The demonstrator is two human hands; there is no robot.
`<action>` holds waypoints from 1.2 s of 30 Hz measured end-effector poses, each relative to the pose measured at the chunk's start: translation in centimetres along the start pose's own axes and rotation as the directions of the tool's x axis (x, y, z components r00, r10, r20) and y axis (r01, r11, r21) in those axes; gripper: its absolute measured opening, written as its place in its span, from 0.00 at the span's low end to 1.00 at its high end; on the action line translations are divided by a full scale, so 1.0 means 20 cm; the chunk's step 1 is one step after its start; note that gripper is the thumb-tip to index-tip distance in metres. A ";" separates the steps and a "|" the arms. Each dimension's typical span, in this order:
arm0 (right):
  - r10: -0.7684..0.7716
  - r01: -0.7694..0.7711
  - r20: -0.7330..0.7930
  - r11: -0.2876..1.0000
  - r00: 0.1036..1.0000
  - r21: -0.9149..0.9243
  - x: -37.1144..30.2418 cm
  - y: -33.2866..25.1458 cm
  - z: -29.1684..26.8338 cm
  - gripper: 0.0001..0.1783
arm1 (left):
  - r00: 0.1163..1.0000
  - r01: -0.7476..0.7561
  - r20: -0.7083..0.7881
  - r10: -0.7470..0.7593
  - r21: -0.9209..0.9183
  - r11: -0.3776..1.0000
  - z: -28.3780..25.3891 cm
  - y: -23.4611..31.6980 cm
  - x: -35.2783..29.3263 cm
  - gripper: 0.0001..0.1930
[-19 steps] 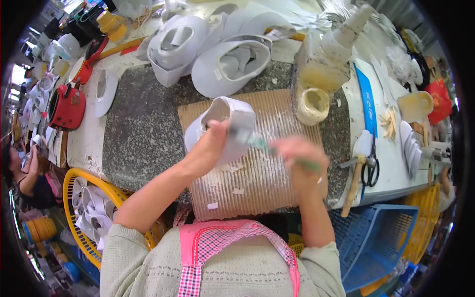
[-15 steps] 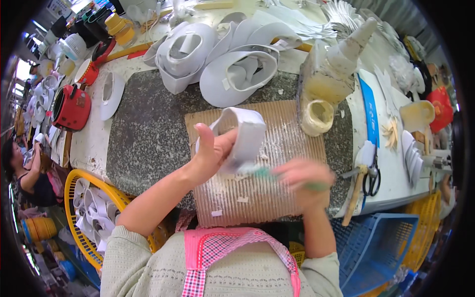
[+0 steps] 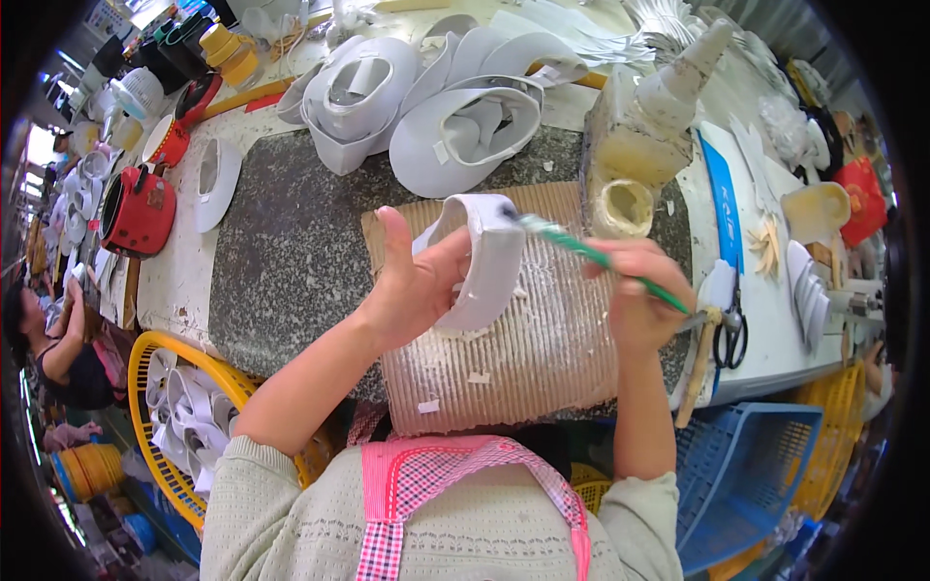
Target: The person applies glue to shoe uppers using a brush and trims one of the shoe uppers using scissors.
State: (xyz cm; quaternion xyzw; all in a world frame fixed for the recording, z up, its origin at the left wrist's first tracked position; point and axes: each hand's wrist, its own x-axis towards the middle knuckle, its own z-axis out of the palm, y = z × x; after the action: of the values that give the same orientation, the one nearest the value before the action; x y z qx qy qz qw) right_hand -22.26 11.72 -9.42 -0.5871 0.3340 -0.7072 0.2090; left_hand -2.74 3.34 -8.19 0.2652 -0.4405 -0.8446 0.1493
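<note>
Gripping white curved piece, left hand; right hand pinching green brush, bristles seemingly touching it.

Bright, even daylight fills the frame, strongest at the upper left, where the far bench washes out to near white. Shadows are soft and short; the white curved pieces at the top centre glare slightly. The centre is sharp, though the brush shows slight motion blur. Fisheye distortion bends the table edge toward the rim, and a black vignette rings the corners.
</note>
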 end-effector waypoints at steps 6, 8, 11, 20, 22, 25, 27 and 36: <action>0.184 -0.102 0.389 0.970 0.903 -0.222 -0.26 -0.01 0.02 0.07 | 0.994 0.050 -0.088 -0.064 -0.157 0.986 -0.01 0.00 0.13 0.51; 0.279 -0.279 -0.004 0.960 0.960 -0.028 -0.30 -0.02 -0.01 0.06 | 0.994 0.102 -0.079 -0.075 0.434 0.895 -0.03 0.05 0.15 0.42; 0.325 -0.330 -0.059 0.914 0.944 -0.237 -0.31 -0.05 -0.07 0.06 | 0.991 -0.062 0.017 0.129 0.933 0.354 0.01 0.08 0.06 0.18; 0.094 0.037 0.255 0.884 0.962 -0.466 -0.34 -0.03 0.30 0.11 | 0.879 -0.029 -0.380 0.287 0.560 0.828 -0.34 -0.21 -0.19 0.10; 0.092 0.049 0.228 0.837 0.969 -0.545 -0.38 0.03 0.25 0.11 | 0.887 -0.038 -0.386 0.252 0.483 0.875 -0.36 -0.26 -0.20 0.08; 0.190 -0.033 0.123 0.655 0.974 -0.755 -0.37 -0.02 0.03 0.11 | 0.874 -0.072 -0.418 0.248 0.393 0.917 -0.37 -0.28 -0.22 0.07; 0.157 -0.025 0.098 0.638 0.983 -0.770 -0.36 -0.08 0.00 0.11 | 0.883 -0.075 -0.404 0.238 0.378 0.923 -0.37 -0.27 -0.23 0.07; 0.257 -0.152 0.018 0.624 0.966 -0.767 -0.22 -0.07 0.05 0.15 | 0.888 -0.064 -0.394 0.238 0.408 0.911 -0.33 -0.25 -0.26 0.07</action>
State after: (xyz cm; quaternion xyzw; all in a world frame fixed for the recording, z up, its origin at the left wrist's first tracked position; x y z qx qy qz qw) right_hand -20.13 15.40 -11.35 -0.6216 0.6499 -0.4352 0.0435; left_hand 5.26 4.27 -13.84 0.4351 -0.5723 -0.6465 0.2554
